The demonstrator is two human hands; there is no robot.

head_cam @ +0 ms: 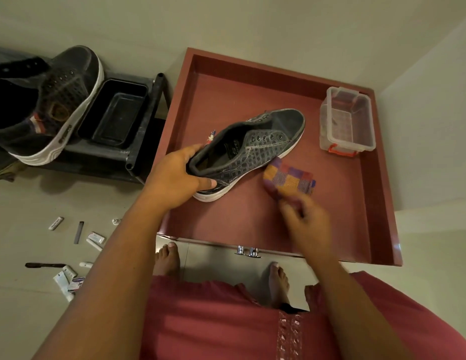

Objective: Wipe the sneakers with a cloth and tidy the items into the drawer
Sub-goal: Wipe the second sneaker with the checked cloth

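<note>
A dark grey sneaker [255, 149] with a white sole is held over the open reddish drawer [382, 193]. My left hand [180, 178] grips its heel collar, thumb inside the opening. My right hand [304, 224], blurred, holds a checked orange and purple cloth [289, 180] against the sneaker's side near the sole. A second matching sneaker [52, 105] rests on a black rack at the left.
A clear plastic box [346, 120] with red clips sits in the drawer's far right corner. A black tray [115, 113] lies on the rack [146, 157]. Several small tubes and sticks [78, 253] are scattered on the floor at the left. My bare feet stand before the drawer handle [248, 252].
</note>
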